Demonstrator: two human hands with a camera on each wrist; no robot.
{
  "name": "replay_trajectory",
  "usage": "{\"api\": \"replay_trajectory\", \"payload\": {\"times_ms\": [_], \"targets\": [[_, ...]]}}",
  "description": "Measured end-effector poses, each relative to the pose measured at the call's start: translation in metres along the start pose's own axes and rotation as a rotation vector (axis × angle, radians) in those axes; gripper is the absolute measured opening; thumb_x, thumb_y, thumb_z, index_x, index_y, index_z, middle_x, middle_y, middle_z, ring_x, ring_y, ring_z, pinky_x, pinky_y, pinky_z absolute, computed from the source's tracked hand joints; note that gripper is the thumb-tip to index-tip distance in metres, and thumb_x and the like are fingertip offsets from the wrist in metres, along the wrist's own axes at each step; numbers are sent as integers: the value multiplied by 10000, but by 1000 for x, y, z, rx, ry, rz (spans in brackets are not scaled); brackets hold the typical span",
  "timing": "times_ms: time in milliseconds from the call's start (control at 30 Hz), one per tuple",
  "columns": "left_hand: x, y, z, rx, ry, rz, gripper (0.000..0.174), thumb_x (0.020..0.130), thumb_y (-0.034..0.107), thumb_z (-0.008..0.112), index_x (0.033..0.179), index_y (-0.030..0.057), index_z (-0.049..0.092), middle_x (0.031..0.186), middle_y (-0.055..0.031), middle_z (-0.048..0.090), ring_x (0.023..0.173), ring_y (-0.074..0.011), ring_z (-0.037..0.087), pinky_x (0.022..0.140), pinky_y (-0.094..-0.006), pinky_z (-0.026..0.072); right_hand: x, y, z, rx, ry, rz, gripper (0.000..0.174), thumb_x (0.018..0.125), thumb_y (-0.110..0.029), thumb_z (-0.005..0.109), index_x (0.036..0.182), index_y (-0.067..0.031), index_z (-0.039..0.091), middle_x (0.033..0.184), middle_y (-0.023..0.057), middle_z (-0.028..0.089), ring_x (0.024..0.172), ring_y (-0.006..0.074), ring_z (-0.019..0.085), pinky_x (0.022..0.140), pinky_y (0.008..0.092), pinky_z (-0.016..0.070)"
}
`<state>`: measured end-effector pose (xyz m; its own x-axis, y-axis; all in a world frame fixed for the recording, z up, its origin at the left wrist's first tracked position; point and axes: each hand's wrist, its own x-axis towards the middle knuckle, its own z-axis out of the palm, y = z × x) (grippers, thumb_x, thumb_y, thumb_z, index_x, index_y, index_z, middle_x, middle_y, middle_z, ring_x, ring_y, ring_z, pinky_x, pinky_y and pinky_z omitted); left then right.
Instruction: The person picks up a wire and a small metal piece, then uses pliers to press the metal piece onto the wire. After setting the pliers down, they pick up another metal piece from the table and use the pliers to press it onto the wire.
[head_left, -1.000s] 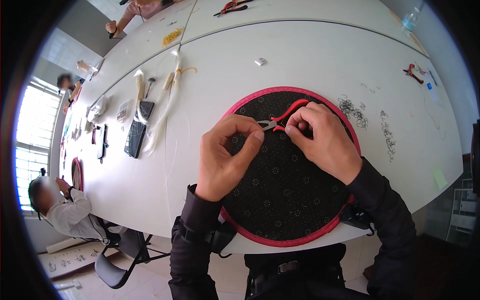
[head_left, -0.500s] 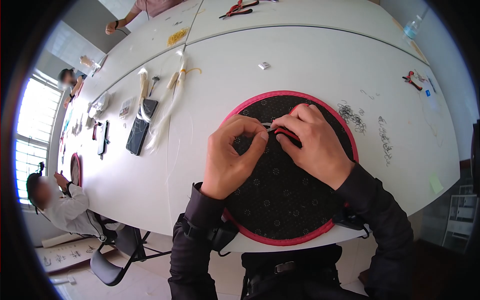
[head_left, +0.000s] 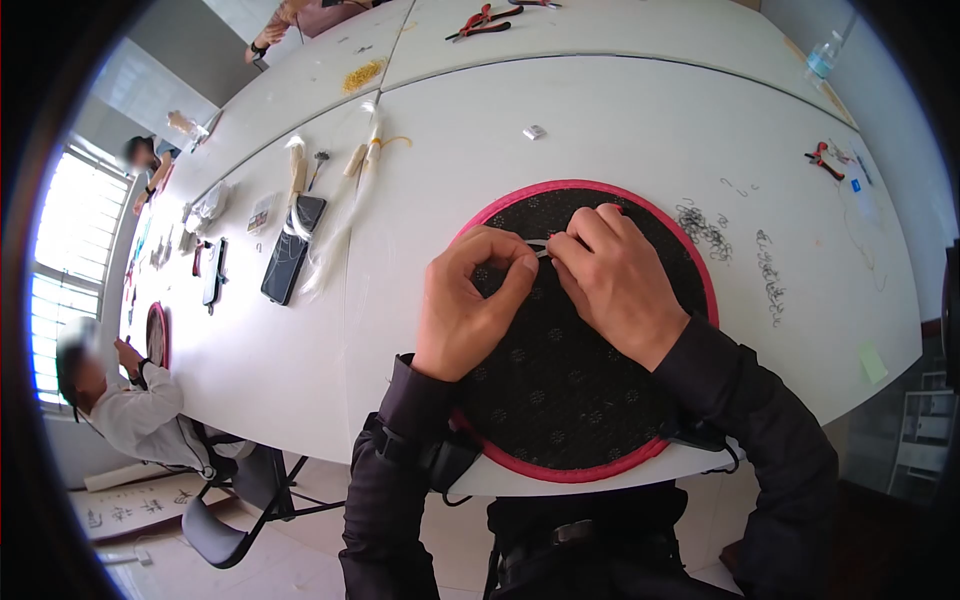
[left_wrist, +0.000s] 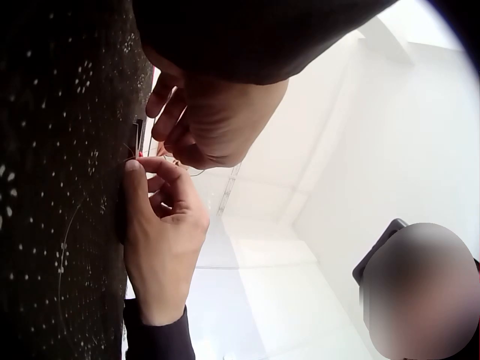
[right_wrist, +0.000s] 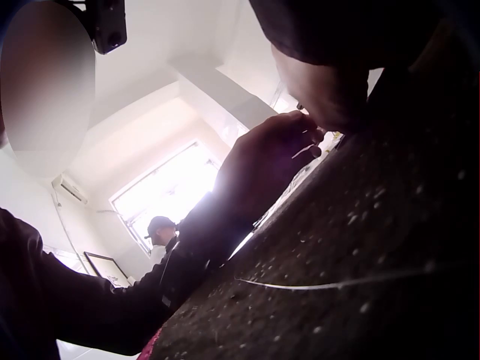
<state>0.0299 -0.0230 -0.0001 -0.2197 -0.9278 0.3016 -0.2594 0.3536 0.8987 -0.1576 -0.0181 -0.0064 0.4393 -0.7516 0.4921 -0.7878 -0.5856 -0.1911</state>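
Note:
Both hands meet over a round black felt mat (head_left: 560,400) with a red border. My right hand (head_left: 625,285) grips small red-handled pliers (head_left: 538,246). Their metal jaws show between the two hands, while the handles lie mostly under the right hand. At the pliers' tips, thumb and index finger of my left hand (head_left: 465,300) pinch something small; I cannot tell what. In the left wrist view the right hand (left_wrist: 169,244) has thumb and index together, near the left hand (left_wrist: 225,116). The right wrist view shows the left hand (right_wrist: 259,161) darkly. A pale strand (right_wrist: 322,286) lies over the mat.
Black wire pieces (head_left: 706,232) lie right of the mat. Other pliers (head_left: 824,162) rest at the far right. Phones (head_left: 292,255), pale fibre bundles (head_left: 375,160) and a small white packet (head_left: 534,132) are on the table (head_left: 440,130). Other people (head_left: 130,410) sit around it.
The right hand has shifted left along the pliers and closed over them, covering the red handles. The left hand stays at the jaw tips. The head view has shifted slightly.

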Motion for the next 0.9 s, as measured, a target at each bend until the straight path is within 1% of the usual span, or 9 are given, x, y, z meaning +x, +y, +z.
{"api": "replay_trajectory", "payload": {"times_ms": [167,267,367,467,567,667,767,800,900], "targets": [[1,-5,-3,-8,13,-30,99,866,60,679,879,-36,659,864,-80,673,788,-143,609,763,-293,500,0,1,-1,101,25,43,130,815,-32,675,940,-57,652,854,71,492,848,231,520,798,350,474],[0,2,-6,5,-47,-74,114,905,70,672,910,-42,658,953,-72,666,893,-127,616,848,-283,492,0,1,0,90,25,51,115,840,-36,659,952,-61,662,847,67,489,838,230,523,790,352,477],[0,4,-6,19,-51,-55,112,905,71,673,913,-40,658,950,-76,666,892,-128,617,847,-283,492,2,2,0,74,-21,-14,90,866,-41,635,950,-64,659,847,63,488,843,228,523,791,352,478],[-1,4,-6,20,-54,-36,110,905,72,674,915,-37,659,950,-77,666,892,-129,616,846,-283,492,3,3,1,76,-39,-11,84,881,-48,619,960,-62,644,849,63,490,847,228,525,793,349,478],[-1,6,-6,25,-55,-35,109,906,68,672,918,-39,656,951,-79,666,892,-129,616,844,-284,493,3,2,7,100,-11,-8,85,877,-51,625,961,-53,618,852,64,491,852,235,525,795,357,477],[-1,3,-7,-2,-48,-38,102,906,60,668,921,-40,655,951,-81,664,894,-131,616,841,-284,492,4,2,5,90,22,-11,80,886,-46,621,958,-43,586,872,68,520,864,247,537,800,374,474],[-1,2,-8,-1,-45,-50,95,904,52,667,926,-40,656,947,-80,661,897,-135,618,841,-286,492,5,4,-12,196,22,57,83,894,-32,614,953,-40,556,890,80,567,882,272,558,815,400,468],[-1,3,-8,12,-52,-25,89,899,47,670,922,-38,658,947,-82,663,894,-140,622,840,-288,493,3,7,-18,294,59,107,73,919,-22,593,957,-26,531,863,116,599,812,295,593,757,407,481],[-2,9,-8,54,-85,60,72,883,33,679,908,-32,661,948,-89,667,889,-162,635,838,-296,498,-1,7,-44,455,-2,354,63,942,-21,571,966,-6,515,812,151,595,708,314,603,662,398,481]]}}
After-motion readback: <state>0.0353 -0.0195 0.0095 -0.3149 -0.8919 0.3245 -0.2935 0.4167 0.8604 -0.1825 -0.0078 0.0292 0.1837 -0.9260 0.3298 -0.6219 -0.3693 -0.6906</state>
